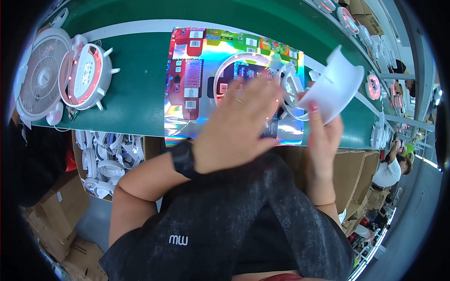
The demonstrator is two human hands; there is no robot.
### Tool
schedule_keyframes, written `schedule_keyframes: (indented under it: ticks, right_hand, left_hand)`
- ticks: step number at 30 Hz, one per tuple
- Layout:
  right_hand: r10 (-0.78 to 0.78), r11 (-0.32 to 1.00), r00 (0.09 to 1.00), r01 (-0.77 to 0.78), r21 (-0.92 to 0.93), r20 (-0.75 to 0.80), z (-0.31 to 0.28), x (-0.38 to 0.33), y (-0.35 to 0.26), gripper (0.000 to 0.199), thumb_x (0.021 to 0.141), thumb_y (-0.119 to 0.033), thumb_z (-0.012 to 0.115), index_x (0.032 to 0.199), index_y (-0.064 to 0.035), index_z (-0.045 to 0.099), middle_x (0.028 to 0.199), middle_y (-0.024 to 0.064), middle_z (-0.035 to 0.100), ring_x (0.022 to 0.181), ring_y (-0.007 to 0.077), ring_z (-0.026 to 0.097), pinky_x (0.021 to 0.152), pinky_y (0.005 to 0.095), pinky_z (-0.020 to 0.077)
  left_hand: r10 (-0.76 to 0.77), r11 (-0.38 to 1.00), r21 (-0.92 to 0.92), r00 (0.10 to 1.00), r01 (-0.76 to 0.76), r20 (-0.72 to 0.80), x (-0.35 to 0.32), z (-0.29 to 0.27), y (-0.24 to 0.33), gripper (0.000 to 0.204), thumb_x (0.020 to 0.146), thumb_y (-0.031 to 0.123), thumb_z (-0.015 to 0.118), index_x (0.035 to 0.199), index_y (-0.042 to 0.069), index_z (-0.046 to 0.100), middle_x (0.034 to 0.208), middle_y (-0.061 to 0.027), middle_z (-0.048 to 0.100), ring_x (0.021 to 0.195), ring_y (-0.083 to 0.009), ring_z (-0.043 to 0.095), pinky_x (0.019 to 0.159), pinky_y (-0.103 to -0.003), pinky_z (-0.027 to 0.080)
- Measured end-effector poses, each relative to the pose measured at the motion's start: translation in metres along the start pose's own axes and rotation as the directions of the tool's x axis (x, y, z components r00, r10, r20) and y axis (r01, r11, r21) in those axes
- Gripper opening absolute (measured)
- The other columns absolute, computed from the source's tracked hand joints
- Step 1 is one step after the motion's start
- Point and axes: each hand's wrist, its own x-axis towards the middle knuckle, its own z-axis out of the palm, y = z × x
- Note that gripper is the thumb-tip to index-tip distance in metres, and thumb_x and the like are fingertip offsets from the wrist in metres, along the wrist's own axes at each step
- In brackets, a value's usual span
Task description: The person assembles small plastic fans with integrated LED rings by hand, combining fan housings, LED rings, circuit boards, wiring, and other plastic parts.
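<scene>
My left hand (239,124), fingers stretched out flat, is over a round white-rimmed device (221,75) and hides much of it. Whether the palm presses on it, I cannot tell. Under the device lies a shiny printed sheet of packaging (186,126) with red and green panels. My right hand (324,133) is closed on the lower edge of a curved, translucent white plastic piece (336,84), held up at the sheet's right side. Between the hands is a smaller white ring-shaped part (291,86), partly covered.
On the green table (136,61), a round clock with legs (86,77) and a white fan-like device (44,77) stand at the left. Below the edge, a cardboard box (151,146) holds several white parts (110,164). Another carton (349,180) is at the right.
</scene>
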Motion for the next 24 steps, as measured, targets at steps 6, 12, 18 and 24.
schedule_keyframes:
  ticks: [6, 12, 18, 24]
  right_hand:
    - [-0.344, 0.708, 0.794, 0.57, -0.418, 0.501, 0.016, -0.005, 0.004, 0.034, 0.079, 0.0, 0.069, 0.113, 0.0004, 0.064, 0.089, 0.0151, 0.067, 0.074, 0.0321, 0.066, 0.066, 0.0383, 0.0536]
    - [-0.248, 0.527, 0.696, 0.68, -0.509, 0.674, 0.044, -0.004, 0.02, 0.043, 0.069, -0.001, 0.066, 0.111, -0.0029, 0.064, 0.085, 0.009, 0.061, 0.078, 0.0269, 0.063, 0.063, 0.0385, 0.0516]
    - [-0.227, 0.483, 0.747, 0.644, -0.594, 0.625, 0.056, -0.007, 0.017, 0.045, 0.066, -0.002, 0.066, 0.111, -0.0019, 0.063, 0.086, 0.0086, 0.06, 0.076, 0.0264, 0.062, 0.063, 0.0378, 0.0511]
    - [-0.197, 0.461, 0.762, 0.627, -0.627, 0.617, 0.071, -0.009, 0.017, 0.043, 0.067, -0.003, 0.065, 0.11, -0.0021, 0.063, 0.087, 0.0096, 0.061, 0.078, 0.027, 0.062, 0.064, 0.0373, 0.0521]
  left_hand:
    - [-0.325, 0.92, 0.288, 0.929, 0.267, 0.176, -0.028, -0.008, -0.07, 0.117, 0.06, 0.053, 0.085, 0.147, -0.004, 0.033, 0.151, -0.0203, 0.039, 0.147, -0.0353, 0.027, 0.118, -0.052, 0.021]
    - [-0.325, 0.924, 0.222, 0.945, 0.312, 0.024, -0.044, 0.017, -0.059, 0.114, 0.063, 0.058, 0.081, 0.146, -0.005, 0.035, 0.148, -0.0204, 0.043, 0.145, -0.0339, 0.031, 0.116, -0.055, 0.023]
    - [-0.327, 0.922, 0.195, 0.943, 0.334, -0.067, -0.05, 0.024, -0.055, 0.111, 0.064, 0.056, 0.081, 0.144, -0.007, 0.036, 0.146, -0.0207, 0.046, 0.144, -0.0332, 0.033, 0.116, -0.055, 0.024]
    - [-0.357, 0.912, 0.201, 0.933, 0.358, -0.044, -0.049, 0.025, -0.051, 0.105, 0.067, 0.052, 0.08, 0.143, -0.007, 0.037, 0.145, -0.0193, 0.046, 0.145, -0.0314, 0.031, 0.118, -0.053, 0.02]
